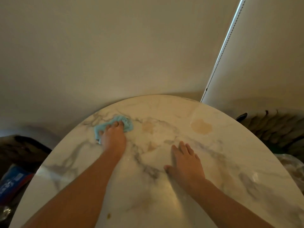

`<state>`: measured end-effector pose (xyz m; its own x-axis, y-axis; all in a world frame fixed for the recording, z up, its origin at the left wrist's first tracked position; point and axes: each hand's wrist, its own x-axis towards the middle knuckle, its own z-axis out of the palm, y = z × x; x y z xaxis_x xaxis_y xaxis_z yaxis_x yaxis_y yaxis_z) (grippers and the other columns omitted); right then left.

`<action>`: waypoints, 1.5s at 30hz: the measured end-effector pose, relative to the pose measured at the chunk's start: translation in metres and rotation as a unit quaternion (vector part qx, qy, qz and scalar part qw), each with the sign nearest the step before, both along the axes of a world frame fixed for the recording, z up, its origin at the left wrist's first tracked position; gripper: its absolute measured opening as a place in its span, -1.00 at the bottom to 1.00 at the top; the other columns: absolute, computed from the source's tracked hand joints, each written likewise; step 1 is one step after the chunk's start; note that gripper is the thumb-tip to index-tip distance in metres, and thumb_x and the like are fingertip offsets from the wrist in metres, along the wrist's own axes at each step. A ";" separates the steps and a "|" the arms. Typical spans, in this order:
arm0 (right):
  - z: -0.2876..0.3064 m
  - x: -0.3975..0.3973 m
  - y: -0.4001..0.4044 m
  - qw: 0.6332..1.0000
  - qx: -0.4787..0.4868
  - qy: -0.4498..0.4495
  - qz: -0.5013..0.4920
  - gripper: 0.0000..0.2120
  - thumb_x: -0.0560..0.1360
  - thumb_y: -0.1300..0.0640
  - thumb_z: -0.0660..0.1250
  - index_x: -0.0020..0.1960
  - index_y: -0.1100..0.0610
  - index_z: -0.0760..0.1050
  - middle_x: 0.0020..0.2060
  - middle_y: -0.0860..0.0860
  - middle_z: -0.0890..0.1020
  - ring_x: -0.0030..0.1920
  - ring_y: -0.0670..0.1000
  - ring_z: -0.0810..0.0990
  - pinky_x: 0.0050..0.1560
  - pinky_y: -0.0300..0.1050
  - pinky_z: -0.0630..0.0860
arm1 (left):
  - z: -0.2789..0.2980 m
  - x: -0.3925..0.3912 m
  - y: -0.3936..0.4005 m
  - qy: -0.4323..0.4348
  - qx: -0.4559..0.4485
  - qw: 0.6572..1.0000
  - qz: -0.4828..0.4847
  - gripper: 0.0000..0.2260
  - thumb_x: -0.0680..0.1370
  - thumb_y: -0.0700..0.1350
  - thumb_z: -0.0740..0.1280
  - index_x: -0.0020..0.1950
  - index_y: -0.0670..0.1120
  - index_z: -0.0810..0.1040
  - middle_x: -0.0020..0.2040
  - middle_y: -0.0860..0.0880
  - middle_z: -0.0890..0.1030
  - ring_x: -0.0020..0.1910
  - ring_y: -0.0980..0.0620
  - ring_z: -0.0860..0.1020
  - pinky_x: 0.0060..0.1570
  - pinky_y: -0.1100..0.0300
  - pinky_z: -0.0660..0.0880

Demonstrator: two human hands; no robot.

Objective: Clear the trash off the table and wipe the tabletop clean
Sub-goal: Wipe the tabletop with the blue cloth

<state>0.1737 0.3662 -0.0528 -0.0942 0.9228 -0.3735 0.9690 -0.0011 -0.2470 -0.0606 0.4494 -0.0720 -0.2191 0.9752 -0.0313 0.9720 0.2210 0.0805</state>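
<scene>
Under our left hand [113, 137] lay the blue cloth [115, 125], pressed to the marble table [230, 162] by flat, straight fingers. Our right hand [185, 163] rested spread and flat beside it. Beyond the right hand sat a tan stain [201, 126].

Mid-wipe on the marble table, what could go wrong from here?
1. The left hand works the blue cloth at the far left, while the tan stain lies far right and a small speck sits near the front edge; both may get missed.
2. The right hand rests flat on the tabletop, likely smudging the area wiped.
</scene>
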 end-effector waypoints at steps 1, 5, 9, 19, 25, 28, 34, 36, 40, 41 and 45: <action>-0.001 0.000 0.002 1.000 0.000 0.002 0.001 -0.26 0.52 -0.21 0.21 0.56 0.02 0.00 0.57 0.05 -0.06 0.56 0.11 -0.09 0.51 0.12 0.05 | -0.005 0.008 0.001 0.005 0.000 1.000 -0.031 -0.52 0.55 -0.23 0.12 0.49 -0.03 0.30 0.40 -0.04 0.42 0.36 -0.16 0.36 0.30 -0.11 0.34; -0.001 -0.004 0.000 1.000 -0.002 0.005 -0.001 -0.27 0.51 -0.21 0.23 0.55 0.01 0.03 0.57 0.05 -0.05 0.56 0.12 -0.07 0.51 0.12 0.07 | -0.011 -0.032 -0.048 0.011 0.004 0.995 -0.097 -0.46 0.49 -0.25 0.25 0.47 -0.05 0.35 0.41 -0.05 0.45 0.38 -0.15 0.39 0.30 -0.10 0.35; 0.001 -0.004 0.002 1.000 -0.009 0.017 0.000 -0.27 0.52 -0.19 0.22 0.56 0.01 0.01 0.57 0.04 -0.07 0.56 0.13 -0.09 0.51 0.15 0.04 | 0.009 -0.034 0.013 0.001 0.001 0.999 0.037 -0.56 0.54 -0.22 0.18 0.43 -0.02 0.41 0.27 -0.13 0.54 0.21 -0.19 0.52 0.15 -0.05 0.48; 0.017 0.000 0.019 0.998 0.043 0.031 -0.030 -0.65 0.54 -0.16 0.17 0.22 0.01 0.44 0.21 -0.02 0.43 0.28 0.07 0.37 0.20 0.05 0.40 | 0.004 -0.016 -0.012 -0.009 0.009 0.998 -0.068 -0.53 0.50 -0.24 0.23 0.42 -0.03 0.43 0.32 -0.08 0.53 0.28 -0.13 0.49 0.20 -0.01 0.44; 0.020 0.018 0.048 0.990 0.142 0.014 -0.012 -0.78 0.60 0.05 0.15 0.05 0.00 0.58 0.03 -0.04 0.53 0.14 0.06 0.42 0.05 -0.03 0.37 | 0.000 0.049 0.016 -0.014 -0.003 0.993 -0.119 -0.50 0.52 -0.22 0.17 0.48 -0.01 0.33 0.41 -0.02 0.42 0.37 -0.11 0.36 0.32 -0.05 0.31; 0.018 0.023 0.041 0.991 0.134 0.001 0.002 -0.75 0.59 0.07 0.15 0.14 0.04 0.56 0.10 -0.01 0.51 0.16 0.08 0.42 0.08 -0.01 0.40 | -0.009 0.019 -0.016 0.004 -0.020 0.988 -0.154 -0.46 0.51 -0.17 0.22 0.51 0.01 0.28 0.48 0.03 0.34 0.46 -0.06 0.28 0.40 -0.02 0.21; 0.009 0.039 0.031 0.997 0.078 0.011 -0.003 -0.62 0.55 -0.01 0.22 0.33 0.06 0.38 0.34 0.03 0.32 0.35 0.09 0.29 0.29 -0.07 0.35 | -0.004 0.060 0.041 -0.008 0.010 0.996 -0.092 -0.54 0.55 -0.22 0.12 0.46 -0.03 0.33 0.40 -0.02 0.43 0.38 -0.12 0.35 0.31 -0.10 0.29; 0.005 0.039 0.033 0.997 0.082 0.014 -0.006 -0.58 0.54 -0.01 0.25 0.36 0.07 0.36 0.36 0.04 0.31 0.36 0.10 0.28 0.33 -0.09 0.30 | -0.009 0.069 0.024 -0.003 -0.004 0.987 -0.159 -0.52 0.54 -0.20 0.17 0.48 -0.03 0.32 0.43 -0.01 0.40 0.40 -0.12 0.32 0.36 -0.11 0.22; 0.004 0.039 0.031 0.997 0.071 0.020 -0.013 -0.57 0.54 -0.03 0.25 0.38 0.05 0.34 0.36 0.02 0.30 0.36 0.09 0.28 0.34 -0.08 0.30 | -0.016 0.025 -0.010 0.000 0.024 0.983 -0.181 -0.55 0.48 -0.16 0.14 0.36 -0.05 0.50 0.30 -0.04 0.56 0.29 -0.15 0.49 0.26 -0.14 0.37; 0.004 0.039 0.031 0.997 0.073 0.021 -0.011 -0.57 0.54 -0.03 0.24 0.38 0.05 0.34 0.36 0.02 0.30 0.36 0.08 0.28 0.34 -0.08 0.31 | -0.011 0.019 0.001 0.011 0.017 0.988 -0.153 -0.54 0.50 -0.17 0.12 0.39 -0.05 0.46 0.32 -0.05 0.54 0.30 -0.14 0.47 0.25 -0.09 0.38; 0.001 0.040 0.031 0.996 0.086 0.029 -0.014 -0.57 0.54 -0.03 0.24 0.37 0.05 0.35 0.36 0.02 0.31 0.35 0.08 0.28 0.34 -0.08 0.31 | 0.003 0.070 0.062 -0.015 0.003 0.996 -0.082 -0.56 0.52 -0.23 0.16 0.41 -0.03 0.40 0.30 -0.06 0.51 0.28 -0.13 0.44 0.25 -0.10 0.38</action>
<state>0.2141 0.3971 -0.0516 -0.0847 0.9752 -0.2043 0.9536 0.0199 -0.3004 0.0093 0.5112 -0.0686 -0.0554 0.9980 -0.0292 0.9922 0.0583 0.1102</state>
